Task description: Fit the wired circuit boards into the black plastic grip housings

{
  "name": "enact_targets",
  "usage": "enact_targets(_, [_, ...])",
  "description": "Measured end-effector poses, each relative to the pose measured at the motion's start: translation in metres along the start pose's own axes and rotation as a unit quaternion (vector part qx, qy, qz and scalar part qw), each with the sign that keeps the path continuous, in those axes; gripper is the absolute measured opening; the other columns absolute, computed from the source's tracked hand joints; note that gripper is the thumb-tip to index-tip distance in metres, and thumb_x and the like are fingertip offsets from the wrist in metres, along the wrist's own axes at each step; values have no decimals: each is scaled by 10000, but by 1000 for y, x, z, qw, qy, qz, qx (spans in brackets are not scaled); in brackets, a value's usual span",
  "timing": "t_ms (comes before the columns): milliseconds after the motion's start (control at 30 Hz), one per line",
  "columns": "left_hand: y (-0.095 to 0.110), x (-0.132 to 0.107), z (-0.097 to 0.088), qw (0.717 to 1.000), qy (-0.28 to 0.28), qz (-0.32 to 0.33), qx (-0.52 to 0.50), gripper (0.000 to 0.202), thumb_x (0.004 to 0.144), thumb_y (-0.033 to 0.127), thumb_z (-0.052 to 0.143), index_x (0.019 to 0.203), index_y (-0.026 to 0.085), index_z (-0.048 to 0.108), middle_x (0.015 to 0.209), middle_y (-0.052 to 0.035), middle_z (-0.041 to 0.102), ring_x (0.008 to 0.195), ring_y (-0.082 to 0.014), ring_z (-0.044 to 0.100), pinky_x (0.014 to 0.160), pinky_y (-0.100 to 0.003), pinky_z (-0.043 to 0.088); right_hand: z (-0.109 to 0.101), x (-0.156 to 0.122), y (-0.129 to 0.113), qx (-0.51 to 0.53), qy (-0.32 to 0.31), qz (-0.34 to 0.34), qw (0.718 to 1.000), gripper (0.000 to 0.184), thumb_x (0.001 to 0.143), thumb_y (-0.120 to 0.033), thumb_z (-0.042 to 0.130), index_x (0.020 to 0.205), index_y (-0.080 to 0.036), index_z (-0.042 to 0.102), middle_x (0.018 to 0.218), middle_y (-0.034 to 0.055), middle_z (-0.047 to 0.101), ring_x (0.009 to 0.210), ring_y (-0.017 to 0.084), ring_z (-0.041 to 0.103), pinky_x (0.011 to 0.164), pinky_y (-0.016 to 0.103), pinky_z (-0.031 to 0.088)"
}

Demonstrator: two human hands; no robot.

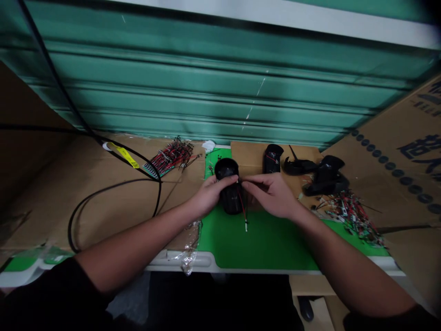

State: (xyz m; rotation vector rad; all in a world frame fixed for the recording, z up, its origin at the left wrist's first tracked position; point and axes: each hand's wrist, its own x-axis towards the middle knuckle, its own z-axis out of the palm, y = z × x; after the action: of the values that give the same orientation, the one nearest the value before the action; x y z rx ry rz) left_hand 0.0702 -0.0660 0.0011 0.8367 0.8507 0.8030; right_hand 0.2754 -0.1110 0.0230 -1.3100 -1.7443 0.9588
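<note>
A glossy black plastic housing, rounded and hollow at its top end, is held just above the green mat. My left hand is closed round its left side, the thumb lying across it. My right hand is at the housing's right edge with thumb and forefinger pinched together. Between these fingertips is what looks like the upper end of a thin red and black wire. That wire hangs down past the housing to a small white connector. The exact pinch point is too small to make out.
Behind stands another black housing, with more black parts to its right. Tangled wires lie at right; a wired bundle of small boards sits on cardboard at left. A black cable loops there. A green ribbed wall closes the back.
</note>
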Motion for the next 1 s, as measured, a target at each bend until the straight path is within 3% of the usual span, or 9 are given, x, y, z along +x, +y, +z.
enact_targets(100, [4,2,-2,999,18,4,-46,423,684,496,964,812,149,759,778,-47,750,685,-175,660,668,-295,515,-12,1,-3,-83,57,-99,990,300,956,-286,714,1220,-181,811,901,69,782,717,186,697,659,303,565])
enact_targets(233, [10,2,-2,997,5,9,-80,389,720,486,926,859,157,773,803,-46,766,699,-187,671,659,-302,517,-25,0,-13,-116,-11,-226,967,486,889,-218,799,1371,-252,753,934,38,731,825,196,679,771,333,569])
enact_targets(400, [10,0,-2,998,0,12,-55,317,736,415,911,825,152,758,738,-32,727,655,-171,631,633,-298,464,-31,-5,-25,-88,-118,-254,956,471,980,-171,737,1431,-308,746,1106,55,746,938,182,717,849,314,576])
enact_targets(567, [6,0,-3,1000,13,18,-18,299,704,377,915,806,145,757,754,-42,735,690,-178,647,677,-304,471,-30,-9,-27,-76,-139,-269,950,296,1047,-169,688,1283,-278,829,1096,69,788,917,168,759,778,277,581])
enact_targets(800, [3,1,-3,999,14,35,1,332,644,357,933,843,157,758,798,-35,760,737,-191,671,735,-312,493,-32,-12,-32,-83,-30,-254,963,157,1011,-233,750,1082,-270,885,970,57,828,810,179,776,733,292,625])
enact_targets(1000, [0,-2,-4,991,-37,84,100,407,666,309,942,995,158,757,908,-18,753,883,-210,668,855,-329,504,-30,-10,-32,-39,62,-211,975,89,950,-264,821,1001,-262,894,966,76,817,817,210,764,737,347,637])
